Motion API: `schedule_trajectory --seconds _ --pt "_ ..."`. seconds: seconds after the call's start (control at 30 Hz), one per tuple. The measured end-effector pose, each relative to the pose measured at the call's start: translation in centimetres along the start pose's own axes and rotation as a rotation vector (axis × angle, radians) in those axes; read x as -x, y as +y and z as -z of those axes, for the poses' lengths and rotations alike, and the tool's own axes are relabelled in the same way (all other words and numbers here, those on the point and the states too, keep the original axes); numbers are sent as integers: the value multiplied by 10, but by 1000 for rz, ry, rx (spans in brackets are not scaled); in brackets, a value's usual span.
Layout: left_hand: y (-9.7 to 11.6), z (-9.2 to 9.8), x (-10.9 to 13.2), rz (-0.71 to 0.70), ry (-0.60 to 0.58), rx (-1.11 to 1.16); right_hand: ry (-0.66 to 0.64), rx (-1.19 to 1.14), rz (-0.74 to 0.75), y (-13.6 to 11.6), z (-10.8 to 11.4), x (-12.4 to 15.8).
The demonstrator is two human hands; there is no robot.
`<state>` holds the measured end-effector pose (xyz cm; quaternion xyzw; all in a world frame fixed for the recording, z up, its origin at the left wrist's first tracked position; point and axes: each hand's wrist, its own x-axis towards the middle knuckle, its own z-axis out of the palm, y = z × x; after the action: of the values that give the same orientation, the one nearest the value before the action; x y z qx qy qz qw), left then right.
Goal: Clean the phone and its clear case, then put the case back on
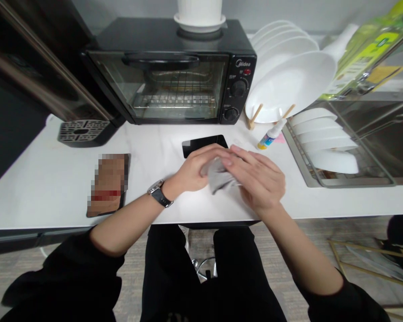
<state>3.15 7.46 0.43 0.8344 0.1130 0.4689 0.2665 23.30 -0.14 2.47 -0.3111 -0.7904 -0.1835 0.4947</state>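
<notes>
So your left hand [191, 172] is curled around a bunched grey cloth [219, 178], and your right hand [263, 179] has its fingers pressed onto it from the other side, so the cloth is pinched between the two, over the counter [161, 134] near its front edge. Just behind your fingers lies a black smartphone [198, 145], partly covered by them. A bit right of that there's a small spray bottle [269, 136] with a blue and yellow label, too small to read. Behind sits your toaster oven [104, 53], "Midea" printed above the knobs, with a wire rack [184, 87] inside. To its right, a wooden dish rack [251, 121] holds white plates [289, 85] on edge, and the sink [300, 161] has white bowls [334, 160] lined up in it.
</notes>
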Motion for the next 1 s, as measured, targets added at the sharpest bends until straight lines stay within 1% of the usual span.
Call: schedule_trajectory --seconds 0.07,0.1,0.13,0.17,0.2,0.23,0.27,0.3,0.33,0.37,0.43,0.47,0.5,0.53,0.6,0.67,0.7,0.87,1.0 --pt "2 -1 -1 25 12 -63 160 -10 -234 3 4 13" --pt "2 -1 -1 32 7 -89 181 15 -383 5 7 20" --pt "3 -1 -1 34 0 -103 140 28 -513 7 9 27" --pt "2 -1 -1 35 -13 -109 51 15 -630 10 11 33" --pt "2 -1 -1 38 -33 -112 -38 -19 -716 12 13 38" --pt "1 0 -1 44 -54 -117 -106 -56 -772 15 15 42" --pt "0 0 -1 51 -73 -122 -143 -89 -811 16 15 44" --pt "-1 0 -1 57 -88 -126 -138 -107 -835 17 16 44" --pt "-2 0 -1 57 -95 -128 -94 -104 -851 17 15 43" --pt "-2 0 -1 56 -98 -131 -20 -82 -863 16 15 40" --pt "-3 0 -1 54 -108 -141 147 -19 -829 12 12 33" --pt "-4 -1 -1 53 -122 -148 206 2 -775 9 10 29" --pt "-4 -1 -1 42 -134 -156 229 4 -693 6 8 25" --pt "-4 -2 0 29 -145 -167 201 -17 -597 3 6 22" --pt "-6 -4 1 2 -157 -204 70 -110 -451 -2 1 20" --pt "-7 -5 3 -3 -160 -252 -28 -182 -403 -6 -2 20" --pt "-8 -6 4 0 -159 -266 -47 -202 -399 -8 -4 21" --pt "-8 -5 8 -5 -159 -225 -20 -189 -293 -17 -11 26" --pt "-5 -4 8 92 -222 -183 -21 -85 -185 -22 -15 25"
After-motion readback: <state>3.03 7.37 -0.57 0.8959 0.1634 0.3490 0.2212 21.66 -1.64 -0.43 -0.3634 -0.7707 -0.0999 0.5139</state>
